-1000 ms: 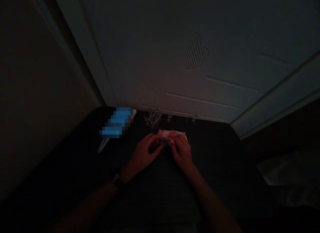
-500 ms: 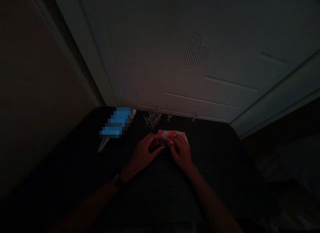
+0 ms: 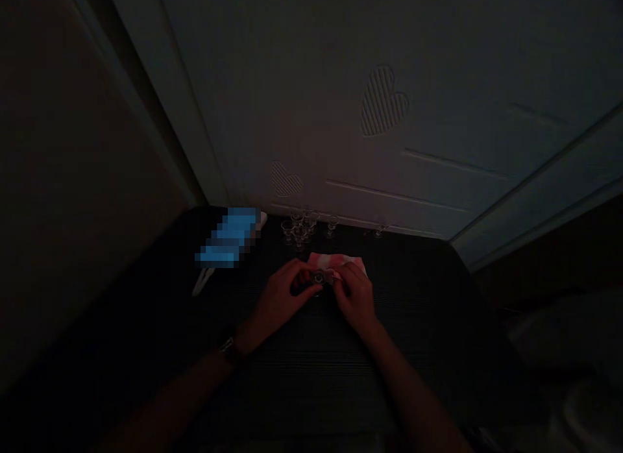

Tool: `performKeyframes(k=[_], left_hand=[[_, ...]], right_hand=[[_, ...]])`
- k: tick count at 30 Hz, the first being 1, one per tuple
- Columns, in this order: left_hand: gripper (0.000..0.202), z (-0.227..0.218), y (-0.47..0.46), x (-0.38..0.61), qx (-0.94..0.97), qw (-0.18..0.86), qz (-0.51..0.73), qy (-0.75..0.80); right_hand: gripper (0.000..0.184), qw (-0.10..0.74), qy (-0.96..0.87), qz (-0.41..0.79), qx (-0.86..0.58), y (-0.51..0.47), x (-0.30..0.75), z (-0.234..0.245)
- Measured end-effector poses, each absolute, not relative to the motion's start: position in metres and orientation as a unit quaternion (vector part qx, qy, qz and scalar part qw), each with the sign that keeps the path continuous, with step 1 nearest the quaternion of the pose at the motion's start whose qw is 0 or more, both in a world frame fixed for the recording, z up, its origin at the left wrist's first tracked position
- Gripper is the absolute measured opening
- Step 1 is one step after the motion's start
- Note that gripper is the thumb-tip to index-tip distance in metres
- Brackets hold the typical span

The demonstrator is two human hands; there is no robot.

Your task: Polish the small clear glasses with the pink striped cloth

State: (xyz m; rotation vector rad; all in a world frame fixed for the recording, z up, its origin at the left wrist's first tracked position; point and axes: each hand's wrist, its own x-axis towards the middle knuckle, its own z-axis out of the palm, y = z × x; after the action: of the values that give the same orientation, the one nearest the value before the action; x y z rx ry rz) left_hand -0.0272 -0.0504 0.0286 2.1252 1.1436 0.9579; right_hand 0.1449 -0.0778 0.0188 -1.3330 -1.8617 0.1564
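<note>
A small clear glass [image 3: 318, 278] is between my two hands, its round rim turned up toward me. My left hand [image 3: 285, 294] is closed around its left side, with thumb and fingers on it. In the pinched fingers of my right hand [image 3: 355, 296] is part of a pink-and-white cloth [image 3: 335, 275], pressed at the glass's right side. Just behind the hands lies a pink-and-white piece of cloth [image 3: 322, 259]; whether it joins the part in my fingers is hard to tell in the dark.
Several small stemmed glasses [image 3: 299, 231] stand grouped at the back of the dark table [image 3: 311, 375]. Another stemmed glass [image 3: 331, 227] stands right of them, and one more [image 3: 378, 231] farther right. A blurred, lit blue screen [image 3: 228, 239] on a white stand is at the left. A pale heart-patterned panel [image 3: 311, 115] rises behind.
The view has shifted slightly and grown a bit dimmer. Both hands stay at the glass in nearly the same pose.
</note>
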Motion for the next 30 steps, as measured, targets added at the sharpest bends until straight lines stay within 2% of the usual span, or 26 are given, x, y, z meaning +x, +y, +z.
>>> performKeyframes(k=[6,20,30], left_hand=[[0.027,0.0262,-0.0503,-0.0268,0.778,0.280,0.368,0.425],[0.023,0.0271,-0.0501,-0.0268,0.785,0.281,0.368,0.411],[0.034,0.0203,-0.0458,-0.0278,0.759,0.310,0.380,0.428]], right_hand=[[0.018,0.404,-0.751,0.070,-0.518,-0.0778,0.1455,0.0169],[0.018,0.405,-0.753,0.060,-0.516,-0.0770,0.1457,0.0168],[0.018,0.410,-0.744,0.060,-0.525,-0.0767,0.1456,0.0164]])
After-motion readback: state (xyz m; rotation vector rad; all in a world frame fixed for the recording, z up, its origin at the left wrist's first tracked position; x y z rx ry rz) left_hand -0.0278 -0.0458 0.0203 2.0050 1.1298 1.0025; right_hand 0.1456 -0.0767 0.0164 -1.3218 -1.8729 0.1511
